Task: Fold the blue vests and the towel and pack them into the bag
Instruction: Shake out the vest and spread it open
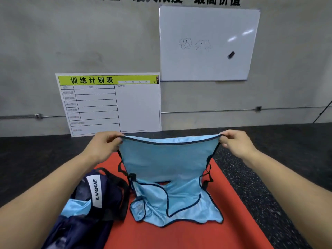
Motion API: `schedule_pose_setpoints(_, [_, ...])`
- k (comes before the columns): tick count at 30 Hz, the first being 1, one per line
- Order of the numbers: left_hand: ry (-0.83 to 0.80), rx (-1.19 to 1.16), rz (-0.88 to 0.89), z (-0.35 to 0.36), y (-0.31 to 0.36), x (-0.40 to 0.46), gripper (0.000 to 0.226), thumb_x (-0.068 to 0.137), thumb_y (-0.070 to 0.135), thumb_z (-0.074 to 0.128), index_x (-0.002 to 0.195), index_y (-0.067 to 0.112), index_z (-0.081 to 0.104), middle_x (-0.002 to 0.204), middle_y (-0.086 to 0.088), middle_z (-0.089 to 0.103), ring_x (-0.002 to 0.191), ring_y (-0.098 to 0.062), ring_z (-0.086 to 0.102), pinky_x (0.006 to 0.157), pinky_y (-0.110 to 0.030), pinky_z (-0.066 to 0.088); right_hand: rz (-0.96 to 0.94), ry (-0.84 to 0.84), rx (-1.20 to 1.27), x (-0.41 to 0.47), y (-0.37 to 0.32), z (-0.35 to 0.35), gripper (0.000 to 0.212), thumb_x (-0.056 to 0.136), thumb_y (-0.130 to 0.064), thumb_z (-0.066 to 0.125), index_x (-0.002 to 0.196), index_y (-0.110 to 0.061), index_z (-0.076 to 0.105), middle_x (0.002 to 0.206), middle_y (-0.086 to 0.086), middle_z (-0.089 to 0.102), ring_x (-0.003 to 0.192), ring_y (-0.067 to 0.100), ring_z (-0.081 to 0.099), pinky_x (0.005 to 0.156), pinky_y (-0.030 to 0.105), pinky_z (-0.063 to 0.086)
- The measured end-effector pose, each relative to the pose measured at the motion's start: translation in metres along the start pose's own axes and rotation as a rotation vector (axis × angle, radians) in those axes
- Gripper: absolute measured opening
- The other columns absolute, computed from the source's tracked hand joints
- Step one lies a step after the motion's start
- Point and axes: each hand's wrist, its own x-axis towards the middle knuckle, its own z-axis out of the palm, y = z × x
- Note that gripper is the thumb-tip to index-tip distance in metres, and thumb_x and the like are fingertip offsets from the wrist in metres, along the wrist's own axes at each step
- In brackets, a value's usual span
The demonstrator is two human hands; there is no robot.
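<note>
A light blue vest (167, 162) with dark trim hangs spread in the air between my hands, its lower part crumpled on the orange mat (179, 236). My left hand (106, 142) pinches its top left corner. My right hand (235, 141) pinches its top right corner. A dark navy bag (93, 212) with a white "LVQUE" label lies on the mat to the left, under my left forearm. Another piece of light blue cloth (77, 206) shows at the bag's opening. No towel is in view.
The mat lies on dark speckled flooring (260, 186). A printed schedule board (109, 103) leans against the grey wall behind the mat. A whiteboard (206, 44) hangs above it to the right. A thin dark pole (323, 112) stands at the far right.
</note>
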Motion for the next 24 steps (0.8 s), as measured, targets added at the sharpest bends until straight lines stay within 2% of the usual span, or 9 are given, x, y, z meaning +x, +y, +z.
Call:
schedule_pose_setpoints(3, [-0.026, 0.02, -0.035, 0.015, -0.029, -0.001, 0.036, 0.099, 0.003, 0.058, 0.085, 0.03, 0.077, 0.08, 0.008, 0.074, 0.078, -0.012, 0.063, 0.083, -0.033, 0.056, 0.053, -0.05, -0.048, -0.003, 0.029, 0.012, 0.014, 0.094, -0.016, 0.067, 0.087, -0.024, 0.077, 0.071, 0.0, 0.07, 0.053, 0.003, 0.055, 0.057, 0.025, 0.046])
schedule_pose_setpoints(6, [-0.058, 0.098, -0.089, 0.032, -0.054, 0.008, 0.03, 0.098, 0.001, 0.059, 0.083, 0.02, 0.076, 0.078, -0.008, 0.071, 0.069, -0.015, 0.058, 0.069, -0.029, 0.054, 0.087, -0.108, -0.086, 0.005, 0.052, 0.024, 0.014, 0.091, -0.016, 0.069, 0.083, -0.022, 0.078, 0.074, 0.009, 0.073, 0.063, 0.017, 0.062, 0.069, 0.042, 0.055])
schedule_pose_setpoints(10, [-0.116, 0.155, -0.165, 0.055, -0.087, 0.031, 0.028, 0.098, 0.001, 0.058, 0.077, 0.013, 0.073, 0.073, -0.006, 0.07, 0.076, -0.02, 0.062, 0.074, -0.037, 0.056, 0.161, -0.26, -0.193, 0.026, 0.073, 0.047, 0.015, 0.091, -0.013, 0.067, 0.079, -0.017, 0.075, 0.062, -0.003, 0.063, 0.059, 0.014, 0.052, 0.059, 0.028, 0.044])
schedule_pose_setpoints(13, [0.135, 0.2, -0.014, 0.068, -0.092, 0.052, 0.031, 0.097, 0.003, 0.059, 0.082, 0.027, 0.072, 0.077, 0.02, 0.071, 0.081, -0.004, 0.061, 0.082, -0.02, 0.049, -0.019, 0.036, -0.246, 0.048, 0.078, 0.069, 0.013, 0.095, -0.014, 0.064, 0.089, -0.021, 0.072, 0.08, -0.009, 0.067, 0.077, 0.011, 0.06, 0.071, 0.025, 0.044])
schedule_pose_setpoints(15, [0.182, 0.157, 0.042, 0.08, -0.095, 0.06, 0.033, 0.099, 0.006, 0.057, 0.086, 0.034, 0.068, 0.084, 0.028, 0.071, 0.083, 0.0, 0.06, 0.081, -0.011, 0.046, -0.147, 0.181, -0.142, 0.055, 0.081, 0.085, 0.013, 0.097, -0.012, 0.062, 0.097, -0.021, 0.072, 0.089, -0.01, 0.07, 0.081, 0.002, 0.064, 0.076, 0.015, 0.044])
schedule_pose_setpoints(17, [0.084, 0.145, 0.017, 0.096, -0.115, 0.06, 0.018, 0.099, 0.018, 0.058, 0.088, 0.024, 0.072, 0.086, 0.009, 0.074, 0.082, -0.012, 0.063, 0.086, -0.03, 0.051, -0.151, 0.084, -0.08, 0.056, 0.098, 0.104, 0.014, 0.096, -0.01, 0.063, 0.097, -0.02, 0.072, 0.091, -0.011, 0.072, 0.081, -0.008, 0.065, 0.076, 0.006, 0.044])
schedule_pose_setpoints(20, [-0.069, 0.181, -0.07, 0.118, -0.164, 0.043, 0.028, 0.091, 0.04, 0.053, 0.082, 0.019, 0.069, 0.074, 0.001, 0.07, 0.071, -0.013, 0.061, 0.077, -0.044, 0.053, -0.136, -0.068, -0.136, 0.043, 0.142, 0.13, 0.012, 0.094, -0.01, 0.067, 0.093, -0.019, 0.072, 0.089, -0.012, 0.074, 0.083, -0.005, 0.067, 0.08, 0.011, 0.048])
schedule_pose_setpoints(22, [-0.179, 0.2, -0.16, 0.132, -0.181, 0.03, 0.027, 0.098, 0.03, 0.056, 0.081, 0.012, 0.067, 0.07, -0.002, 0.069, 0.064, -0.011, 0.063, 0.071, -0.042, 0.057, -0.151, -0.148, -0.204, 0.031, 0.166, 0.138, 0.009, 0.092, -0.01, 0.069, 0.088, -0.018, 0.071, 0.083, -0.013, 0.071, 0.08, -0.005, 0.065, 0.074, 0.008, 0.044])
schedule_pose_setpoints(24, [-0.265, 0.17, -0.239, 0.145, -0.198, 0.02, 0.027, 0.103, 0.014, 0.055, 0.082, -0.001, 0.062, 0.069, -0.007, 0.066, 0.063, -0.008, 0.065, 0.067, -0.037, 0.058, -0.144, -0.268, -0.249, 0.02, 0.184, 0.143, 0.012, 0.091, -0.012, 0.071, 0.082, -0.018, 0.067, 0.074, -0.012, 0.066, 0.07, -0.004, 0.06, 0.067, 0.015, 0.042])
